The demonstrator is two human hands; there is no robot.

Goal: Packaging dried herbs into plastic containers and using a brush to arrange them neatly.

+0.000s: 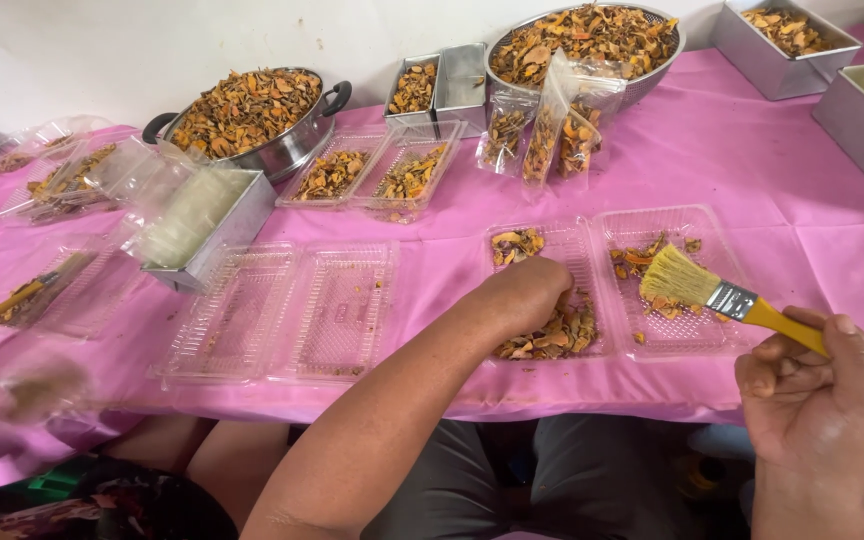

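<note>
Right hand (817,400) fingers grip the yellow-handled brush (742,300) — bristles over the right tray half. Left hand (527,290) fingers curl, pressing the open clear tray (602,225) among dried slices (552,335). Risk: a hard sweep could scatter slices beyond the fingertips onto the pink cloth (802,200).

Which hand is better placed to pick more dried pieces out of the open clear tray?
Left, most likely. The left hand already rests in the tray on the dried pieces. The right hand is off the tray's corner, gripping a yellow brush.
</note>
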